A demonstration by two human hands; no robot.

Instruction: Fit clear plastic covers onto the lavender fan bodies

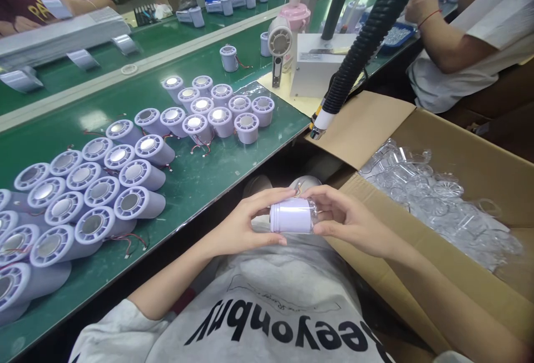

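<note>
Between my hands, above my lap, lies a lilac cylindrical housing (292, 215) on its side. My left hand (246, 221) grips its left end, thumb below and fingers above. At the other end, my right hand (350, 221) has its fingers closed around a clear plastic piece (314, 209) that sits against the housing; whether it is fitted on cannot be told. A bit of thin wire shows above the housing. Many similar lilac cylinders (133, 173) with round silver discs on top and red wires stand on the green bench at my left.
An open cardboard box (471, 168) of clear plastic parts (434, 196) is at my right. A black corrugated hose (367, 35) hangs over the bench edge. A small handheld fan (279, 43) stands by a white box (317, 63). Co-workers sit across and to the right.
</note>
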